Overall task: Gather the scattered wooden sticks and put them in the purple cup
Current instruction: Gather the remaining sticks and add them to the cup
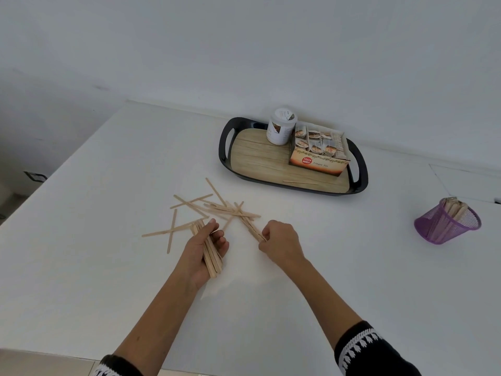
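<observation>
Several wooden sticks (454, 213) stand in the purple cup (444, 226).

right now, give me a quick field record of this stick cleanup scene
left hand: grips a bundle of sticks
right hand: pinches sticks at the pile's edge
loose sticks: scattered on the white table, some crossing
purple cup: at right, already holds sticks
tray: carries a tea box, a white jar, one stick
</observation>
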Demonstrator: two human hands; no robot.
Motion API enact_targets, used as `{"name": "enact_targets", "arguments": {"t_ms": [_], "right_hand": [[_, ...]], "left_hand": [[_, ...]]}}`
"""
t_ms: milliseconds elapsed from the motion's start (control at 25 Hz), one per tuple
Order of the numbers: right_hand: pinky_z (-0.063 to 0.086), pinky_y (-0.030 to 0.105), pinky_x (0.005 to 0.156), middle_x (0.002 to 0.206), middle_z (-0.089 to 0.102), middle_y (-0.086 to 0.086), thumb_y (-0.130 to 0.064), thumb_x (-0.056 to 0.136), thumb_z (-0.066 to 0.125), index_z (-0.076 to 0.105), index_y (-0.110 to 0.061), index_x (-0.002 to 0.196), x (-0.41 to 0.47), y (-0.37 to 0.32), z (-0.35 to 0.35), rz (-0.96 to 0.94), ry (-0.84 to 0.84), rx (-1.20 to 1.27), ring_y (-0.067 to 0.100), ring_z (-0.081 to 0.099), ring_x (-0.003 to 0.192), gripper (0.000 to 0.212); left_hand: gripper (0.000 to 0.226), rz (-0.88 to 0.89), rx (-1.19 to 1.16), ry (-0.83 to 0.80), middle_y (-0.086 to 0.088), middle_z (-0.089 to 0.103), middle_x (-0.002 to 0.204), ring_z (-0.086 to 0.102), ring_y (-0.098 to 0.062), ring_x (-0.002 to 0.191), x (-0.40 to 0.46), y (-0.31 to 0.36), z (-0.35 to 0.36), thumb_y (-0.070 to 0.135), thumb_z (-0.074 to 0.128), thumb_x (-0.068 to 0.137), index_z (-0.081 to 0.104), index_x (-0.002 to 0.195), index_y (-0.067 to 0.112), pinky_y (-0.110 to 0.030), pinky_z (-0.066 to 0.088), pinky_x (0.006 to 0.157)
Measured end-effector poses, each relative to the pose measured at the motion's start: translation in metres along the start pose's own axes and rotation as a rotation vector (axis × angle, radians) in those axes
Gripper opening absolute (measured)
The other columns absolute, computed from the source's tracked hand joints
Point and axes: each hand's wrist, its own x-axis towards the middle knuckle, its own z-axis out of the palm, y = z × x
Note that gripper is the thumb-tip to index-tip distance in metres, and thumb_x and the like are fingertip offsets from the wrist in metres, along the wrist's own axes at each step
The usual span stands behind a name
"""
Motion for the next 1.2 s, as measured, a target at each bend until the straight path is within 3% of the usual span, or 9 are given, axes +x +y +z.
{"name": "enact_targets", "arguments": {"t_ms": [200,360,520,680,840,1080,1200], "right_hand": [[0.057,0.028,0.071,0.083,0.069,0.003,-0.001,0.071,0.072,0.072,-0.007,0.084,0.003,0.021,-0.024,0.169,-0.072,0.457,0.018,0.066,0.078,0.014],[0.054,0.019,0.054,0.077,0.071,0.011,0.003,0.072,0.074,0.072,-0.002,0.084,-0.005,0.025,-0.044,0.232,-0.165,0.738,0.013,0.068,0.06,0.013],[0.056,0.022,0.061,0.08,0.074,0.012,-0.001,0.071,0.078,0.072,-0.001,0.089,-0.016,0.017,-0.051,0.202,-0.2,0.889,0.016,0.071,0.066,0.019],[0.059,0.026,0.065,0.077,0.075,0.008,-0.003,0.069,0.078,0.073,-0.006,0.082,-0.026,0.0,-0.044,0.101,-0.137,0.874,0.018,0.072,0.071,0.014],[0.057,0.019,0.068,0.075,0.074,-0.005,-0.012,0.076,0.068,0.076,-0.019,0.084,-0.033,-0.016,-0.032,-0.056,0.137,0.514,0.004,0.069,0.07,0.013],[0.049,0.006,0.067,0.075,0.072,-0.015,-0.014,0.08,0.064,0.077,-0.027,0.081,-0.036,-0.011,-0.046,-0.114,0.265,0.491,-0.003,0.066,0.073,0.018],[0.055,0.02,0.075,0.078,0.071,-0.008,-0.016,0.085,0.062,0.069,-0.027,0.077,-0.037,0.007,-0.049,0.143,0.344,0.802,0.006,0.067,0.078,0.015]], "left_hand": [[0.013,-0.014,0.049,0.005,-0.008,0.065,0.069,0.065,-0.016,0.059,0.002,-0.005,0.01,0.018,0.068,0.084,0.064,0.083,0.007,-0.026,0.058,0.058],[0.013,-0.007,0.059,0.003,-0.011,0.066,0.072,0.066,-0.018,0.063,0.005,-0.016,0.023,0.018,0.067,0.086,0.065,0.085,0.005,-0.027,0.059,0.06],[0.027,-0.003,0.07,-0.037,-0.014,0.07,0.08,0.07,-0.022,0.073,0.008,-0.028,0.04,0.029,0.065,0.088,0.064,0.093,0.002,-0.029,0.059,0.065],[0.05,-0.051,0.077,-0.191,-0.018,0.07,0.102,0.07,-0.028,0.09,0.007,-0.041,0.056,0.044,0.058,0.087,0.062,0.11,0.0,-0.037,0.058,0.076],[0.044,-0.108,0.053,-0.191,-0.019,0.07,0.107,0.068,-0.029,0.101,0.006,-0.054,0.067,0.04,0.06,0.089,0.066,0.109,0.001,-0.037,0.058,0.077],[0.024,-0.038,0.02,-0.083,-0.011,0.071,0.082,0.07,-0.021,0.077,0.015,-0.054,0.07,0.026,0.055,0.096,0.065,0.096,0.004,-0.034,0.059,0.072],[0.021,0.058,0.035,-0.084,0.0,0.061,0.063,0.058,-0.01,0.055,0.017,-0.051,0.076,0.028,0.056,0.095,0.059,0.084,0.01,-0.025,0.054,0.057]]}}
